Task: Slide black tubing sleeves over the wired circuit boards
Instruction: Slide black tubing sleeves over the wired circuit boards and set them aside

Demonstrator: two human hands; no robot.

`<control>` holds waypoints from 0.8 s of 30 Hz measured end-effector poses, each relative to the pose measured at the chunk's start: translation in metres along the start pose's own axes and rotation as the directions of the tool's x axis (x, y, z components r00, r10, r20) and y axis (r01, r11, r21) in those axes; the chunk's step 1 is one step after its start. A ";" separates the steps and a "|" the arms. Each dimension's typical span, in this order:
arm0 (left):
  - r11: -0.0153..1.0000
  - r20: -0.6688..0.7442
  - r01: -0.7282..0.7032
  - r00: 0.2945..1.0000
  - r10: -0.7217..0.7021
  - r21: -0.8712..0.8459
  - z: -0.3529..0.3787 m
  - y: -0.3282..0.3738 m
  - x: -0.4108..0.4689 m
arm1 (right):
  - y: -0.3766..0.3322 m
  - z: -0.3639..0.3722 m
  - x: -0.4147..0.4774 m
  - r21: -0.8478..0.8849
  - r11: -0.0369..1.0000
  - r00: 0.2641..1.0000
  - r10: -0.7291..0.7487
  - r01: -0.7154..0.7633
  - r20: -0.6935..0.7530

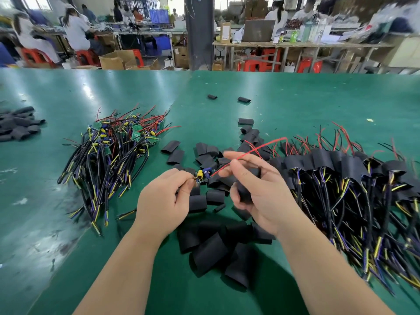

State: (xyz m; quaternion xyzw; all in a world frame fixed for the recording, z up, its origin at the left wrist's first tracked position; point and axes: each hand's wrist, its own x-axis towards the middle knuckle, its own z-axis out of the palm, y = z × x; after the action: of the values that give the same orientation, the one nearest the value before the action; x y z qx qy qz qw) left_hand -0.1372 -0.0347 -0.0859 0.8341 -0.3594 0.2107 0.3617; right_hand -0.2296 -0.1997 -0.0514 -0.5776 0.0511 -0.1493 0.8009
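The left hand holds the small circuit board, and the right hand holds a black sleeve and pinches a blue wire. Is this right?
Not quite: the wire is red, not blue. The head view shows the left hand holding the small circuit board, the right hand holding a black sleeve and pinching the red wire.

1. A heap of bare wired boards (113, 151) lies left on the table (68, 92)
2. A heap of sleeved boards (341, 176) lies right
3. Loose sleeves (211, 248) lie scattered between the two heaps
4. Two stray sleeves (212, 96) lie behind the scatter, well apart from it
5. Another sleeve pile (18, 125) sits at the table's far left edge
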 end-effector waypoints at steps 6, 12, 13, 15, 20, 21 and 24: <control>0.981 0.018 0.147 0.988 -0.150 0.123 0.004 0.010 0.000 | 0.006 -0.001 0.001 -0.188 0.982 0.992 -0.044 0.022 -0.115; 0.997 0.096 -0.008 0.995 0.015 -0.082 0.014 0.039 -0.001 | 0.016 0.009 0.000 -0.313 0.949 0.999 -0.038 0.025 -0.036; 0.992 0.102 0.003 0.995 0.011 -0.129 0.014 0.039 -0.001 | 0.016 0.008 0.000 -0.325 0.946 0.999 -0.029 0.017 -0.032; 0.982 0.112 0.005 0.994 0.016 -0.187 0.014 0.038 0.001 | 0.013 0.005 0.001 -0.346 0.938 1.000 -0.004 -0.001 -0.015; 0.978 0.142 -0.018 0.989 0.048 -0.206 0.015 0.038 0.000 | 0.008 -0.007 0.004 -0.407 0.913 0.999 0.041 -0.025 0.031; 0.978 0.147 -0.007 0.988 0.038 -0.208 0.015 0.038 0.000 | 0.007 -0.009 0.004 -0.420 0.907 0.998 0.053 -0.035 0.030; 0.988 0.108 0.000 0.994 0.016 -0.153 0.017 0.037 0.001 | 0.007 -0.011 0.005 -0.385 0.919 0.995 0.100 -0.089 0.008</control>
State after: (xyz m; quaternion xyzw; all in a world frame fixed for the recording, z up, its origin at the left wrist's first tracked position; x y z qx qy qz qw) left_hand -0.1631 -0.0659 -0.0798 0.8127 -0.3971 0.1382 0.4034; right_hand -0.2261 -0.2096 -0.0609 -0.7222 0.0962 -0.0896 0.6791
